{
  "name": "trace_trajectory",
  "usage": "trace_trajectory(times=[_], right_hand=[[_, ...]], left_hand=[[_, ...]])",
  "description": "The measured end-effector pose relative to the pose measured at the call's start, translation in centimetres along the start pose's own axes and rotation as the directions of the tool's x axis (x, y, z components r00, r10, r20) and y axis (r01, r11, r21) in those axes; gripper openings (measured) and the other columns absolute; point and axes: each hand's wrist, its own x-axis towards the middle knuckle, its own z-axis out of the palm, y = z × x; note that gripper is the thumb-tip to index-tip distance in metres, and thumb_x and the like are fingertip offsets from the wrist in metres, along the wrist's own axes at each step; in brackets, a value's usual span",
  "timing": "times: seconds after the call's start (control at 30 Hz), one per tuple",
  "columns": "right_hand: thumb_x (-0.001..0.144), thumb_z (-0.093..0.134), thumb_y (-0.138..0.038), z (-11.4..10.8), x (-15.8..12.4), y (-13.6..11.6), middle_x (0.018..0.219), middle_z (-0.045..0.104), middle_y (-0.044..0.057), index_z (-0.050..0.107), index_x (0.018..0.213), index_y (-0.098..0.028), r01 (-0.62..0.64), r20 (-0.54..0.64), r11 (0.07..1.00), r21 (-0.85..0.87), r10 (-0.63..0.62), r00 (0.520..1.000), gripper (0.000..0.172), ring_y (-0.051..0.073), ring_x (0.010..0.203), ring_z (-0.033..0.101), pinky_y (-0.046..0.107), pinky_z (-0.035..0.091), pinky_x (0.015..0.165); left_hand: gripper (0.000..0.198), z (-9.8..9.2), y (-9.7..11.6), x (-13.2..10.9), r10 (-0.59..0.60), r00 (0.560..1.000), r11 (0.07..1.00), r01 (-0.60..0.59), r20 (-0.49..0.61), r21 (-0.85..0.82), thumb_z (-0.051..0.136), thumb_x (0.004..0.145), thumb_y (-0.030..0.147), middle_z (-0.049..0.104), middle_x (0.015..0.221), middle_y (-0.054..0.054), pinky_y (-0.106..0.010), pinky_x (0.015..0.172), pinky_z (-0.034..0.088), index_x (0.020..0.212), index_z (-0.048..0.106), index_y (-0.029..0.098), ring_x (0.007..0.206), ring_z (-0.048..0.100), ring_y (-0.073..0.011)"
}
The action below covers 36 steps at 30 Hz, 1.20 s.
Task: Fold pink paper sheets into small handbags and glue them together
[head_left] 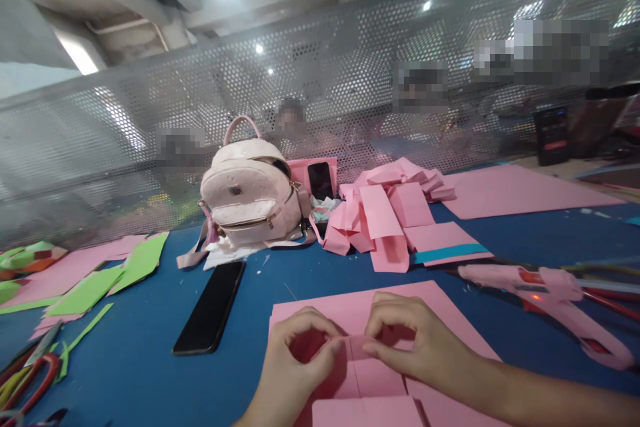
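Note:
My left hand [303,351] and my right hand [407,330] pinch the far edge of a folded piece of pink paper [375,380], thumbs toward me and fingertips close together. A crease runs down its middle, and its near part is folded into a flap. Beneath it lies a larger pink sheet [423,295], flat on the blue table. To the right of my right hand rests a pink hot glue gun [545,297] with a small red light lit.
A black phone [210,307] lies left of my hands. Behind stand a pale pink backpack [247,197] and a heap of folded pink paper [383,207]. Scissors [37,373] and green paper [87,290] are at left. A perforated metal screen [340,67] closes off the back.

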Motion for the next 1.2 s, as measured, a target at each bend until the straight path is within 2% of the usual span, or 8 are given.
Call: trace_trajectory(times=[0.47, 1.03, 1.2], right_hand=[[0.081, 0.068, -0.024, 0.08, -0.08, -0.05, 0.068, 0.060, 0.001, 0.065, 0.065, -0.018, -0.028, -0.009, 1.000, 0.004, 0.028, 1.000, 0.018, 0.013, 0.063, 0.054, 0.024, 0.040, 0.058], [0.081, 0.069, -0.024, 0.08, 0.02, 0.28, 0.069, 0.060, 0.000, 0.064, 0.066, -0.018, -0.052, -0.008, 0.999, -0.006, 0.052, 0.999, 0.017, 0.013, 0.064, 0.053, 0.024, 0.040, 0.059], [0.081, 0.069, -0.024, 0.07, 0.06, 0.27, 0.069, 0.061, 0.000, 0.064, 0.066, -0.018, -0.055, -0.007, 0.998, -0.008, 0.055, 0.998, 0.017, 0.013, 0.064, 0.053, 0.024, 0.040, 0.059]], left_hand=[[0.007, -0.17, 0.26, 0.06, 0.045, 0.999, 0.995, -0.045, -0.002, 0.094, 0.063, 0.079, 0.013, 0.065, 0.074, 0.000, -0.024, 0.068, 0.047, 0.075, 0.063, 0.019, 0.070, 0.060, -0.0144], [0.003, -0.09, -0.26, 0.08, -0.020, 0.999, 0.999, 0.018, 0.050, 0.040, 0.062, 0.081, 0.016, 0.066, 0.078, -0.001, -0.025, 0.071, 0.047, 0.079, 0.061, 0.018, 0.075, 0.061, -0.0160], [0.003, -0.12, -0.20, 0.13, -0.011, 0.999, 0.999, 0.009, 0.033, 0.039, 0.061, 0.081, 0.016, 0.065, 0.077, -0.001, -0.024, 0.070, 0.047, 0.078, 0.061, 0.018, 0.074, 0.061, -0.0160]])
